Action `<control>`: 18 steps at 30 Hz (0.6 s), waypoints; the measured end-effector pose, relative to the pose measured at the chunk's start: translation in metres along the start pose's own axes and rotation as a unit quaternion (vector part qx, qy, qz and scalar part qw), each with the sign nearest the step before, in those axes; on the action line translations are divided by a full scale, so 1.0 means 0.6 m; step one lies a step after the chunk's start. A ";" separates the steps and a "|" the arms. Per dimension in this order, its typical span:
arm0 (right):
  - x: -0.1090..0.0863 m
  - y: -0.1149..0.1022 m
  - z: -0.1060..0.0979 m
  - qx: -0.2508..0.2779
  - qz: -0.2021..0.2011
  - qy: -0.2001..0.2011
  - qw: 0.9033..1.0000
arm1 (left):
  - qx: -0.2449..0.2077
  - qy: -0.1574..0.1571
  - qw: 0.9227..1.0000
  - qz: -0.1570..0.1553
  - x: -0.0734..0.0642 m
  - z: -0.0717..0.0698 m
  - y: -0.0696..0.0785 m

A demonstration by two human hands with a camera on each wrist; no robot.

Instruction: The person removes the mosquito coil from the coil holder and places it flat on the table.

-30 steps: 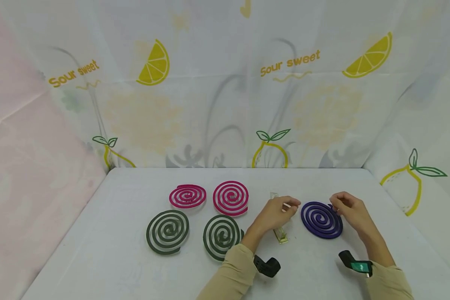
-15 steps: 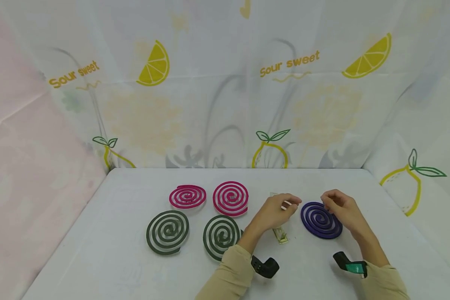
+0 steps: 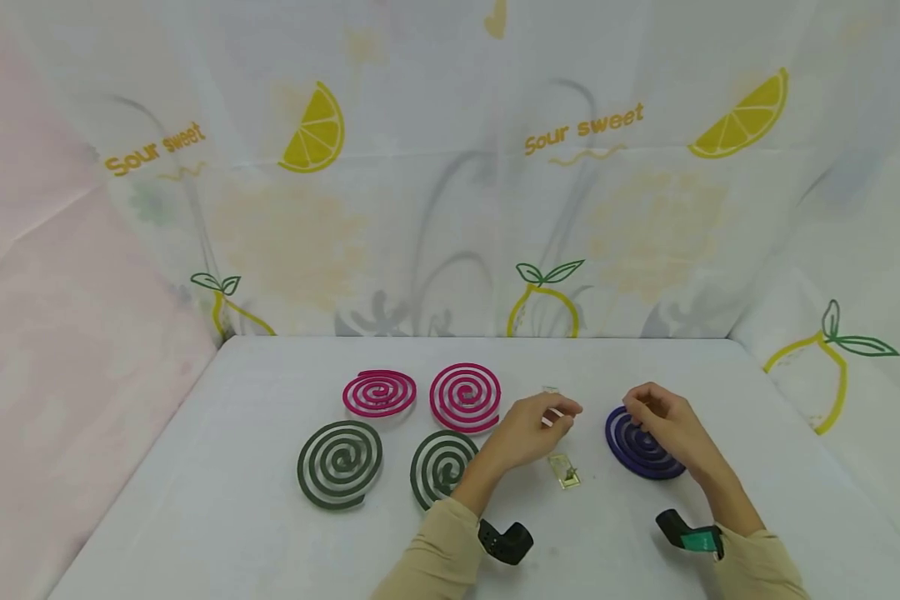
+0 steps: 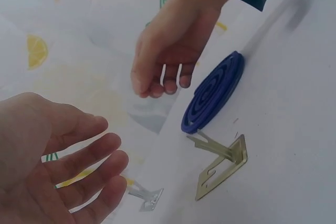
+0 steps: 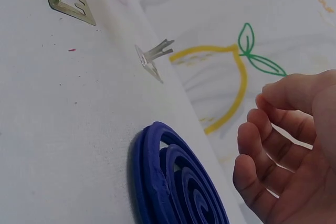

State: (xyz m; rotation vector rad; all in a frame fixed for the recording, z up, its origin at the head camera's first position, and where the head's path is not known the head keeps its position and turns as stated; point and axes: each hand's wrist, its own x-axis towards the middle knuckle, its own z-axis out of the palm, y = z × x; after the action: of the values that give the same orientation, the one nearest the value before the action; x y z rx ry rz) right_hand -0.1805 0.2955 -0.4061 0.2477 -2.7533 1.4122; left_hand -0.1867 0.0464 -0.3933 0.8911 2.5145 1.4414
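Observation:
A dark blue-purple mosquito coil lies flat on the white table; in the right wrist view the coil looks thick, perhaps layered. Just above it hovers my right hand, fingers loosely bent and holding nothing, hiding part of the spiral in the head view. To its left hangs my left hand, with relaxed, apart fingers and nothing in them. Between the hands, a gold-coloured metal coil stand sits on the table with its prong raised. A second, silvery stand lies farther back, mostly hidden by my left hand in the head view.
Left of my hands are two pink coils at the back and two dark green coils in front. My left forearm covers part of the nearer green coil. A printed cloth rises behind the table.
My right hand has moved left from the purple coil's right edge to above it. My left hand has shifted slightly left and down, uncovering more of the gold stand. The coils stay put.

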 end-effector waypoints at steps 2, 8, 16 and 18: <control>0.001 -0.002 0.003 0.005 -0.001 -0.005 1.000 | 0.000 0.000 1.000 0.002 -0.001 -0.004 -0.002; 0.005 -0.011 0.015 0.028 -0.031 -0.017 0.999 | 0.018 -0.004 1.000 0.024 -0.004 -0.025 -0.006; 0.004 -0.017 0.034 0.031 -0.049 -0.032 0.998 | 0.061 -0.010 0.997 0.047 -0.020 -0.058 -0.010; 0.005 -0.017 0.038 0.030 -0.054 -0.036 0.997 | 0.069 -0.012 0.996 0.050 -0.025 -0.066 -0.010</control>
State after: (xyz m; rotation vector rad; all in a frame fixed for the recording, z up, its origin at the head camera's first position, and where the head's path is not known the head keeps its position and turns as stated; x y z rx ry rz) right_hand -0.1809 0.2707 -0.4112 0.4505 -2.7088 1.4896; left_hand -0.1914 0.0064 -0.3794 1.0658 2.6132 1.2862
